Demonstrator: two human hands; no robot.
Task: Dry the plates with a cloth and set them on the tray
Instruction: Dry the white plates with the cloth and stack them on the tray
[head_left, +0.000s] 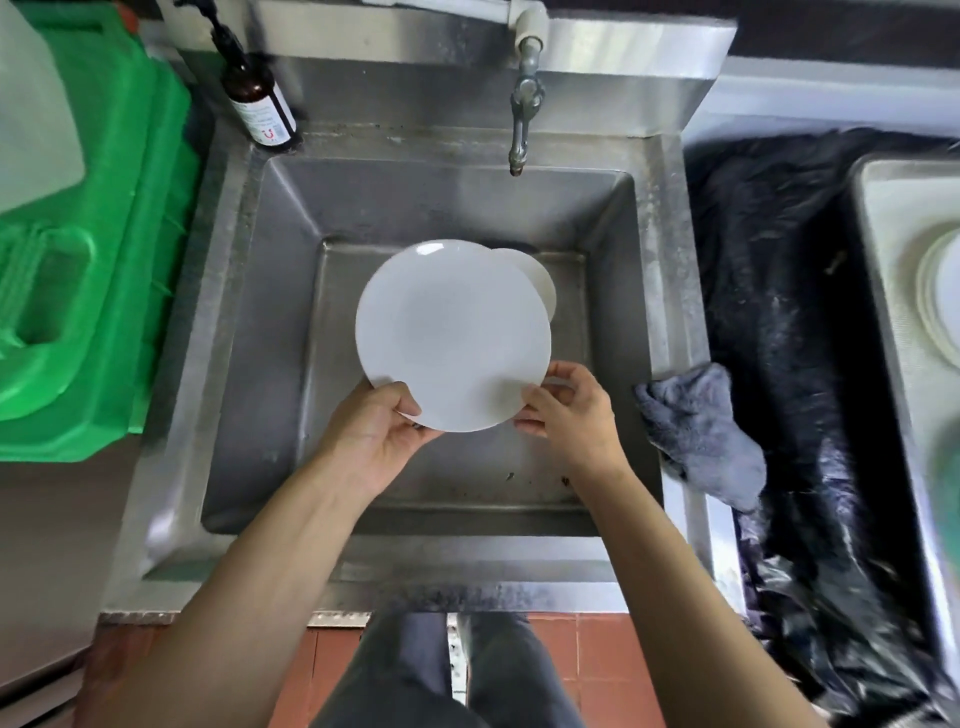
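The held plate (453, 335) hides most of a second plate (540, 283); the tray (883, 249) runs off the right edge.

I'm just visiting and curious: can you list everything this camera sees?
Round white plate: one, white, held over the steel sink.
Second white plate: one, white, in the basin behind the held plate.
Grey cloth: one, grey, on the sink's right rim.
Metal tap: one, silver, above the basin.
Brown pump bottle: one, brown, back left ledge.
Green plastic container: one, green, left.
Black plastic sheet: one, black, right.
Metal tray: one, silver, far right, holding stacked white plates.
Left hand, right hand: gripping the plate's near edge.
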